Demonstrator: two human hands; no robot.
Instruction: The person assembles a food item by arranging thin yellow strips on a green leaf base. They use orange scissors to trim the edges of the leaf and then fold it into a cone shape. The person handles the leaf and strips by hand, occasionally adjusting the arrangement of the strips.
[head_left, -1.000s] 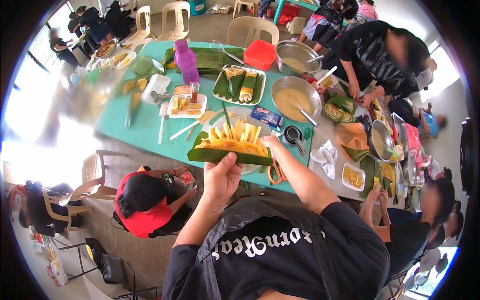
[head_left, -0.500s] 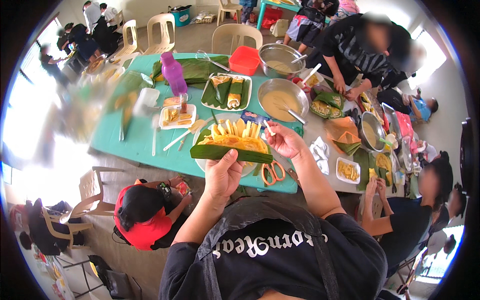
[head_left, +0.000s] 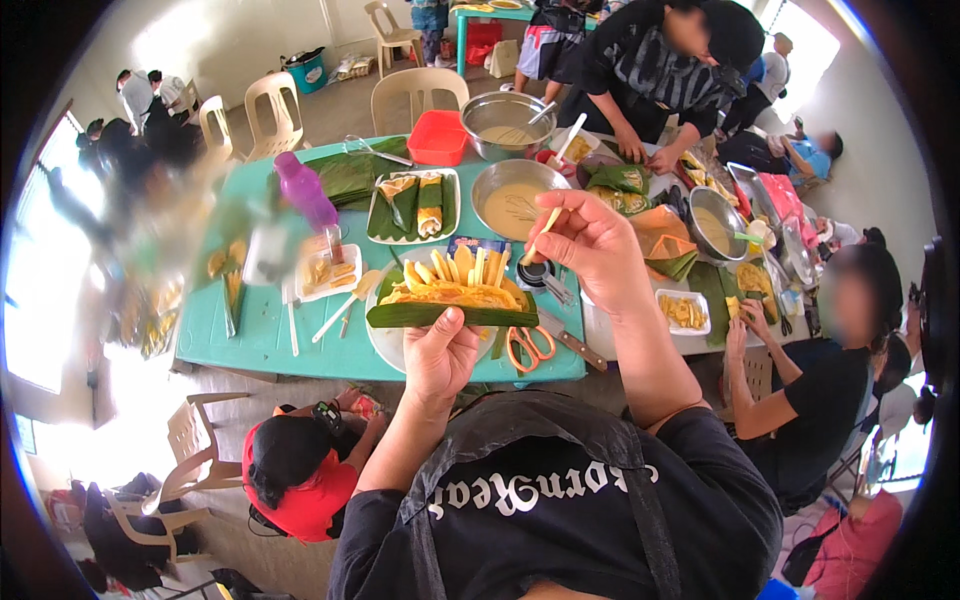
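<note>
**Banana-leaf wrap held over the teal table**

Busy hall, plastic chairs, long teal table (head_left: 260, 350) crowded with bowls and trays. Left hand (head_left: 440, 355) cups a folded banana leaf (head_left: 450, 314) from below, fingers curled round its near edge; yellow banana strips (head_left: 450, 280) stand up in it. Leaf sits above a white plate (head_left: 385, 345), orange scissors (head_left: 527, 345) just beside. Right hand (head_left: 590, 240) is raised, pinching 1 pale strip (head_left: 545, 225) over the batter bowl (head_left: 518, 205).
</note>
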